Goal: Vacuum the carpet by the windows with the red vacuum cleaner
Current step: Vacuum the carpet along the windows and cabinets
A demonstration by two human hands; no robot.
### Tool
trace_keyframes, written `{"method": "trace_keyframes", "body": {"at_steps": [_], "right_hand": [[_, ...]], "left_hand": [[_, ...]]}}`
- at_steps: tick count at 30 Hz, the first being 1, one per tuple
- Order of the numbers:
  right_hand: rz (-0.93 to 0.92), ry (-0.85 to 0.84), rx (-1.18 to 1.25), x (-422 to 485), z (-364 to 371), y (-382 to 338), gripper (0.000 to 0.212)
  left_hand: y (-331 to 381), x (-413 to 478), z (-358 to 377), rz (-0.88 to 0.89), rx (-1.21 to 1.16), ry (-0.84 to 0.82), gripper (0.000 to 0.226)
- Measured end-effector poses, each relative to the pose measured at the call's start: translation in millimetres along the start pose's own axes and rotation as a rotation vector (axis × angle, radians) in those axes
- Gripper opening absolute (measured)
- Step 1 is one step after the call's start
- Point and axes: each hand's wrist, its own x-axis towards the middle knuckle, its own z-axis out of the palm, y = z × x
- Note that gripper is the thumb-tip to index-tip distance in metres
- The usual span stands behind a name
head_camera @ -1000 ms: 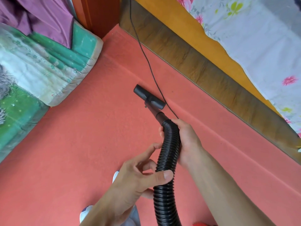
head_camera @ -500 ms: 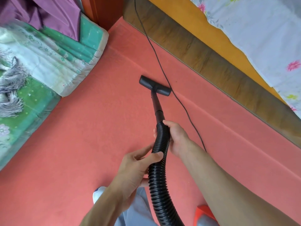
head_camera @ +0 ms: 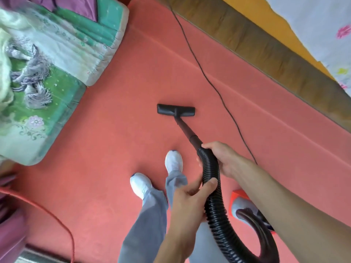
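The black floor nozzle [head_camera: 175, 110] lies flat on the salmon-red carpet [head_camera: 106, 145] ahead of my feet, joined by a dark tube to a ribbed black hose [head_camera: 213, 188]. My right hand [head_camera: 221, 158] grips the hose at its upper end, just behind the tube. Lower down, my left hand [head_camera: 187, 201] holds the hose with thumb and fingers curled round it. The hose loops down and right to the red vacuum cleaner body [head_camera: 245, 205], which is partly hidden behind my right forearm.
A black power cord [head_camera: 209, 80] runs across the carpet right of the nozzle, along a wooden bed frame [head_camera: 266, 54]. Green floor cushions [head_camera: 47, 76] lie at the left. A red cable [head_camera: 47, 211] curves at bottom left. My white-socked feet [head_camera: 157, 173] stand behind the nozzle.
The nozzle has swung from slanted to square across the carpet and sits farther from the cord. The view has pulled back, so my feet, legs and more of the vacuum body now show.
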Motion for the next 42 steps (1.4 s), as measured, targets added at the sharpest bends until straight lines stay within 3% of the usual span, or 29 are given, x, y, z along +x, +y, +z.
{"method": "trace_keyframes", "body": {"at_steps": [3, 10, 15, 21, 25, 32, 38, 42], "right_hand": [[-0.056, 0.053, -0.034, 32.8, 12.7, 15.5, 0.021], [-0.175, 0.056, -0.153, 116.0, 61.5, 30.0, 0.034], [-0.245, -0.072, -0.142, 112.1, 91.7, 35.7, 0.029], [-0.096, -0.458, -0.073, 31.4, 91.6, 60.6, 0.021], [-0.040, -0.532, -0.083, 7.1, 117.2, 108.3, 0.022], [-0.042, -0.439, -0.223, 58.4, 147.0, 223.2, 0.025], [-0.147, -0.364, -0.334, 112.6, 157.9, 304.1, 0.033], [-0.186, -0.303, -0.424, 156.3, 172.4, 351.2, 0.038]], "left_hand": [[-25.8, 27.4, -16.3, -0.016, -0.068, 0.038, 0.016], [-69.6, 98.2, -69.2, -0.003, -0.144, 0.307, 0.025], [-76.0, 82.8, -112.8, 0.095, -0.090, 0.337, 0.035], [-87.8, -18.2, -143.0, 0.294, 0.163, 0.243, 0.034], [-130.3, -54.1, -163.3, 0.371, 0.092, 0.358, 0.038], [-266.9, -35.2, -203.8, 0.320, 0.064, 0.686, 0.035], [-379.9, 8.0, -227.1, 0.315, 0.405, 0.828, 0.063], [-447.4, 51.9, -249.2, 0.299, 0.570, 0.958, 0.064]]}}
